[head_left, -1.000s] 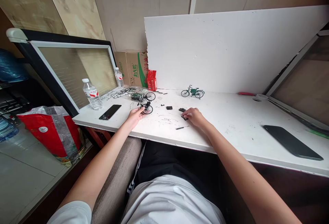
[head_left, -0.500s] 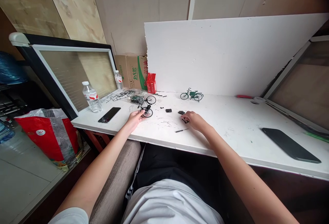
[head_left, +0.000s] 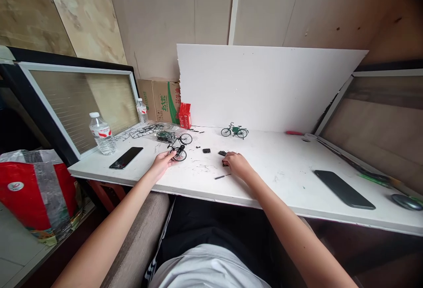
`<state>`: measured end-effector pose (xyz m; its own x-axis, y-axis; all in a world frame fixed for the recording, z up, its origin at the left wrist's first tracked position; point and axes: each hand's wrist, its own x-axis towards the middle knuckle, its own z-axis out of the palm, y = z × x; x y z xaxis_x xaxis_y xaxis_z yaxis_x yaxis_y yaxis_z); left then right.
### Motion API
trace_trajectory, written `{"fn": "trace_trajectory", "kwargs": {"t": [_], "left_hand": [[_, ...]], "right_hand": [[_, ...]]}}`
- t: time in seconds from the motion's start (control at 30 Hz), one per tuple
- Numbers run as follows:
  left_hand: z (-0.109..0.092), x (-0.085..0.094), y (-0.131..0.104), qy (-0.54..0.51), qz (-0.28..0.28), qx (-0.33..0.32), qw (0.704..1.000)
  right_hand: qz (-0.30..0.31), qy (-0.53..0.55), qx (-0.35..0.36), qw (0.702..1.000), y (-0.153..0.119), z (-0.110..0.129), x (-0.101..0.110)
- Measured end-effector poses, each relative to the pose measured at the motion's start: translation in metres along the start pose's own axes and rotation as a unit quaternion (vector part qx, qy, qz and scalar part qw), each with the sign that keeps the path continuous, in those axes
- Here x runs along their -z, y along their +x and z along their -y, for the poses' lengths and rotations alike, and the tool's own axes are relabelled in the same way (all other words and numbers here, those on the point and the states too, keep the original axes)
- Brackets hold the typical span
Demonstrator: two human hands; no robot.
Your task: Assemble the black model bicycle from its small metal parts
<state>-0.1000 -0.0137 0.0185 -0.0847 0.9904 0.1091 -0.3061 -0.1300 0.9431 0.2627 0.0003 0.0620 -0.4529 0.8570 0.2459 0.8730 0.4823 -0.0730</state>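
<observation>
- White tabletop (head_left: 264,186): flat, smooth panel with faint dark scuffs; it bears the work.
- White board (head_left: 264,87): thin rectangular sheet, upright behind the tabletop, ragged along its left edge.
- Carton (head_left: 157,102): brown cardboard with green and red print, standing at the far left.
- Left hand (head_left: 161,164): your thumb and fingers are narrowed, holding the black model bicycle (head_left: 179,154) near the tabletop's front edge, left of centre. Its wheel is round, with thin spokes.
- Right hand (head_left: 237,164): your fingers are bent down over a small black part (head_left: 225,163), touching it; whether they grip it you cannot tell.
- Green model bicycle (head_left: 235,131): upright near the board, thin-framed, with spoked wheels and a boxy green centre.
- Thin dark tool (head_left: 222,176): slender rod, lying just in front of your right hand.
- Black block (head_left: 206,150): small, rectangular, lying between your hands.
- Change from the earlier frame: your view has swung rightward, bringing a dark, rounded mouse (head_left: 406,202) into sight at the right edge. Your left hand retains its hold; your right fingers now cover more of the black part.
</observation>
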Motion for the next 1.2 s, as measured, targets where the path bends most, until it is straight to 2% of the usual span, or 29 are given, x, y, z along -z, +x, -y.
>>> {"fn": "trace_trajectory", "kwargs": {"t": [0.2, 0.57, 0.83, 1.0, 1.13, 1.2], "left_hand": [[-0.002, 0.0, -0.001, 0.01, 0.0, 0.006, 1.0], [0.004, 0.006, 0.004, 0.025, -0.009, 0.005, 1.0], [-0.002, -0.001, -0.003, 0.042, -0.015, 0.007, 0.999], [-0.005, -0.009, -0.009, 0.06, -0.02, -0.012, 0.998], [-0.004, -0.026, -0.014, 0.065, -0.04, -0.022, 0.997], [0.0, -0.039, -0.018, 0.054, -0.029, -0.028, 0.998]], "right_hand": [[0.022, -0.083, 0.01, 0.996, 0.001, 0.01, -0.002], [0.019, -0.076, -0.017, 0.997, 0.0, 0.018, -0.004], [0.006, -0.067, -0.029, 0.997, -0.002, 0.017, -0.005], [-0.069, -0.008, -0.024, 0.997, -0.001, 0.014, -0.008], [-0.128, 0.123, 0.013, 0.984, -0.001, 0.014, -0.004], [-0.14, 0.202, 0.033, 0.969, -0.001, 0.019, 0.0]]}}
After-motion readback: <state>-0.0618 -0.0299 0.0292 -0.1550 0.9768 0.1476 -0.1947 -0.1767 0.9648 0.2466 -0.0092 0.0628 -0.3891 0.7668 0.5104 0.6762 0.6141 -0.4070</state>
